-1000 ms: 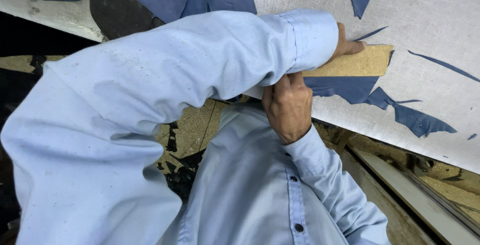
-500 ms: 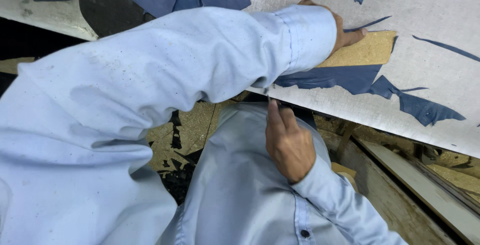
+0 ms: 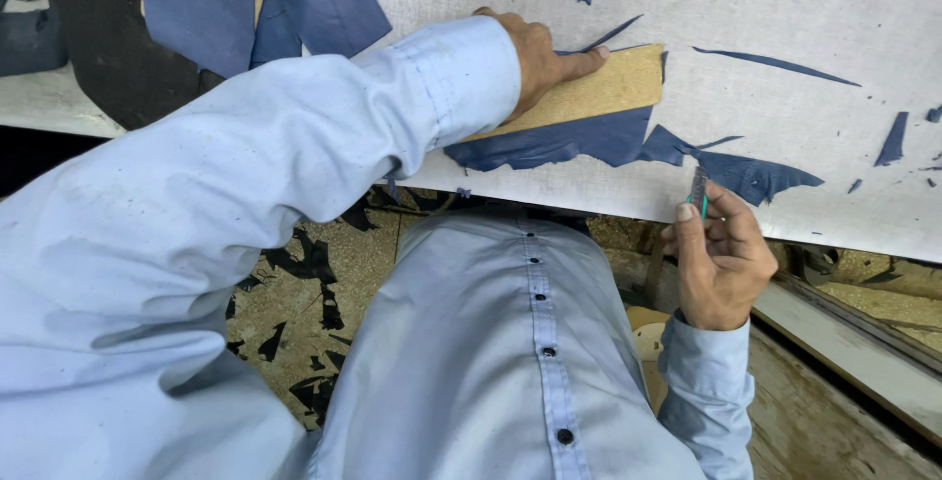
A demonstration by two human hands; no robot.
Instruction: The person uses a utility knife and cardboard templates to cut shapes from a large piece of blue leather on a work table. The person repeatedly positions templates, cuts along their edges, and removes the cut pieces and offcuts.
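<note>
Cardboard pattern, blue cloth and a small cutting tool on a grey table.
The tan cardboard pattern [image 3: 599, 92] lies flat, pressed down by the left hand [image 3: 535, 58], its far end squared off. Dark blue cloth [image 3: 569, 141] lies under it, showing along its near edge as a strip that runs right into a ragged, pointed scrap. The slim cutting tool [image 3: 699, 190], grey with a green part, stands nearly upright in the right hand [image 3: 721, 259] at the table's near edge, just beside that scrap.
</note>
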